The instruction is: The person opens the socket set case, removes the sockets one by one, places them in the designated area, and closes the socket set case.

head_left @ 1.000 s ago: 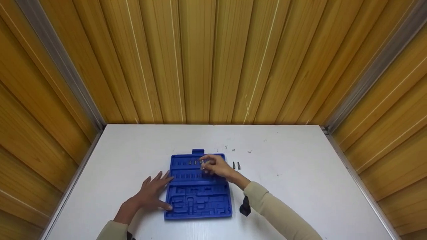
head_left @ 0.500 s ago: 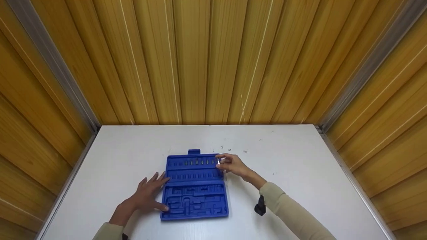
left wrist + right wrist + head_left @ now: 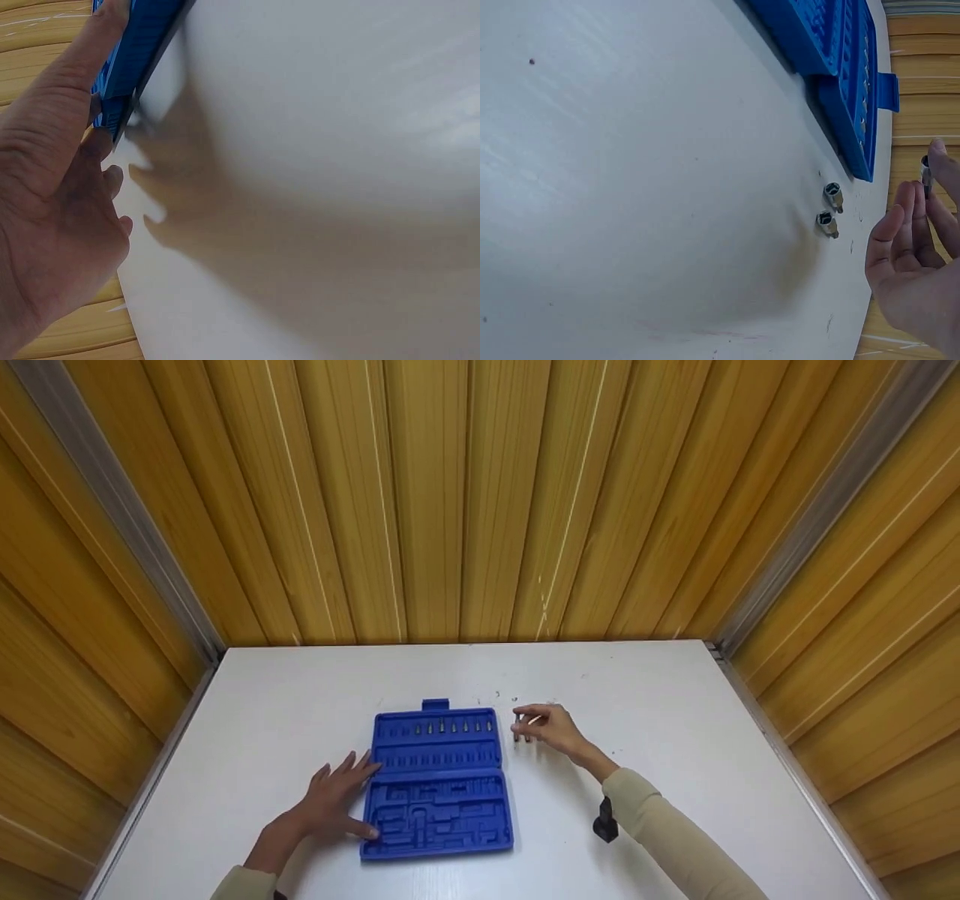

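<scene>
A blue plastic tool case [image 3: 439,853] lies unfolded on the table, with a row of metal socket bits [image 3: 454,727] in its far half. At the case's left edge, my left hand [image 3: 326,802] spreads its fingers, thumb against the near corner and fingertips by the far half. My right hand [image 3: 553,726] is just right of the case and pinches one socket bit [image 3: 926,174] between thumb and finger. Below it, two more socket bits stand on the table, the nearer socket bit [image 3: 826,223] and the other socket bit [image 3: 833,195], seen side by side in the right wrist view.
The white tabletop [image 3: 637,810] runs back to a wood-patterned panel wall [image 3: 427,510], with similar panels on both sides. Small dark specks [image 3: 514,699] mark the table behind the right hand. The case's latch tab [image 3: 436,705] sticks out at the far edge.
My right hand has moved right, from over the case's far row to beside the case, above the standing socket bits. My left hand keeps its place at the case edge.
</scene>
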Demonstrator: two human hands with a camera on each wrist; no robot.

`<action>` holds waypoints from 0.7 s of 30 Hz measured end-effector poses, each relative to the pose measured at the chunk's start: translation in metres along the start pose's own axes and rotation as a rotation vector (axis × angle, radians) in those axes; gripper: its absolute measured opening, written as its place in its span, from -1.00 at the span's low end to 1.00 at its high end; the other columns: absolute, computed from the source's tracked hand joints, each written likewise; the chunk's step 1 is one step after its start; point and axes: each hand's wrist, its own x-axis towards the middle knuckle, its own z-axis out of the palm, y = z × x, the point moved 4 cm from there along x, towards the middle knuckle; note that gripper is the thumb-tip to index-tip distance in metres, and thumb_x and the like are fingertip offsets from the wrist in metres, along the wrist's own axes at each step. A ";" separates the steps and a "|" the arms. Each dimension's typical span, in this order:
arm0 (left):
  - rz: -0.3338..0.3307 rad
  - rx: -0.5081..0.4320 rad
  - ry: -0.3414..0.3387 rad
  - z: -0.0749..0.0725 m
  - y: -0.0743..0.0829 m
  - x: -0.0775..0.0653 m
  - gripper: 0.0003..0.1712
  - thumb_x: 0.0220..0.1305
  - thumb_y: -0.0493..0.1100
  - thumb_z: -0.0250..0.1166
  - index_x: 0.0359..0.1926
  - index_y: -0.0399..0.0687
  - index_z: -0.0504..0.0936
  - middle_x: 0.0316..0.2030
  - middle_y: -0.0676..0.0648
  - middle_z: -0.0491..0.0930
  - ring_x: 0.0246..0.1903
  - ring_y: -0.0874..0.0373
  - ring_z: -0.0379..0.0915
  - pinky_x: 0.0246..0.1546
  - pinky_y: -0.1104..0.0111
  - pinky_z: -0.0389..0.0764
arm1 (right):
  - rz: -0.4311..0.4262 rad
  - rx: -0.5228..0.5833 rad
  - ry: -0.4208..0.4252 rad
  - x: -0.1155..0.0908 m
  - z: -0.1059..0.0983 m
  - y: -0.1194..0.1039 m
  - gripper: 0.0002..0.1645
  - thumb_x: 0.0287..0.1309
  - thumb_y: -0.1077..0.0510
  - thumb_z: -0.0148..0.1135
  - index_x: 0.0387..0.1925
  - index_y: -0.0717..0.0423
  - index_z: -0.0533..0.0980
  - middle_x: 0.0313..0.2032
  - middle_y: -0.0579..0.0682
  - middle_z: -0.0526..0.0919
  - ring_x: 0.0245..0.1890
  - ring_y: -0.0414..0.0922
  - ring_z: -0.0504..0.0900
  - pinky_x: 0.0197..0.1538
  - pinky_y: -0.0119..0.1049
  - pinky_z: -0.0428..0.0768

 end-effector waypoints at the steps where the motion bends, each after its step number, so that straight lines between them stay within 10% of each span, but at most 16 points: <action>1: -0.005 0.004 0.003 -0.002 -0.002 -0.003 0.35 -0.17 0.24 0.66 0.55 -0.19 0.21 0.59 -0.35 0.01 0.56 -0.48 -0.22 0.41 -0.50 -0.26 | -0.002 -0.008 0.010 -0.002 0.002 -0.004 -0.56 0.27 0.31 0.35 0.12 0.50 0.56 -0.18 0.47 0.68 -0.39 -0.24 0.63 -0.33 -0.49 0.55; 11: -0.014 0.006 0.013 -0.001 -0.009 -0.008 0.36 -0.19 0.26 0.66 0.54 -0.21 0.22 0.58 -0.35 0.01 0.56 -0.48 -0.23 0.40 -0.49 -0.28 | -0.056 -0.081 0.003 -0.009 -0.004 -0.001 -0.59 0.28 0.39 0.29 0.08 0.63 0.52 -0.19 0.54 0.66 -0.24 0.27 0.67 -0.28 -0.53 0.53; 21: 0.026 -0.012 0.018 0.007 -0.005 0.006 0.35 -0.18 0.25 0.66 0.54 -0.21 0.22 0.58 -0.36 0.02 0.56 -0.48 -0.24 0.40 -0.49 -0.27 | -0.118 -0.202 0.046 -0.004 -0.028 0.046 -0.55 0.26 0.33 0.35 0.09 0.59 0.53 -0.21 0.42 0.72 -0.26 0.19 0.73 -0.32 -0.53 0.57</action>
